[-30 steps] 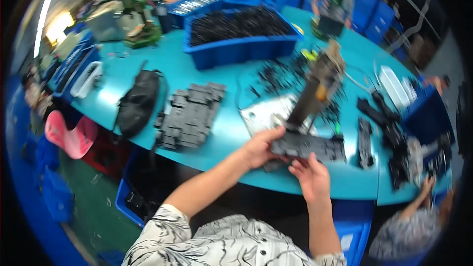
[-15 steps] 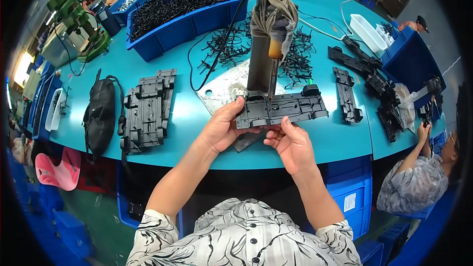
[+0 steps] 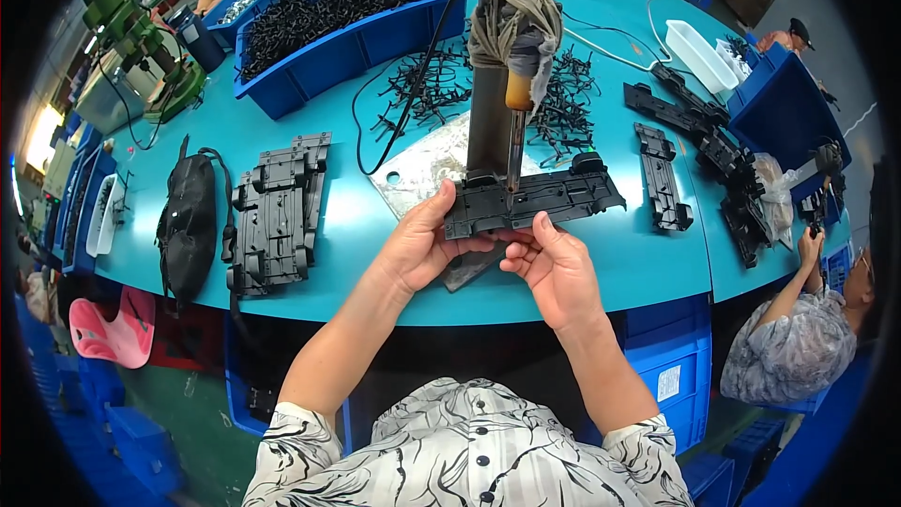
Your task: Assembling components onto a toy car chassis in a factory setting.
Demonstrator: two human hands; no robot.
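Centre frame: left hand (image 3: 420,249) and right hand (image 3: 552,268) both pinch a black plastic chassis (image 3: 530,202) under the upright soldering tool (image 3: 511,66). Stacked chassis parts (image 3: 277,211) and black bag (image 3: 188,225) left; blue bin (image 3: 310,75) behind, cable (image 3: 413,84) crossing.

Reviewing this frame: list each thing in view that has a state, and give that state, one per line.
left hand: gripping the left end of the black plastic part
right hand: fingers on the part's near edge
black plastic part: held flat at the table edge, under the tool tip
upright tool: standing, rag-wrapped on top, cable attached
stack of black parts: lying flat, untouched
blue bin: full of black pieces
black bag: lying on the table
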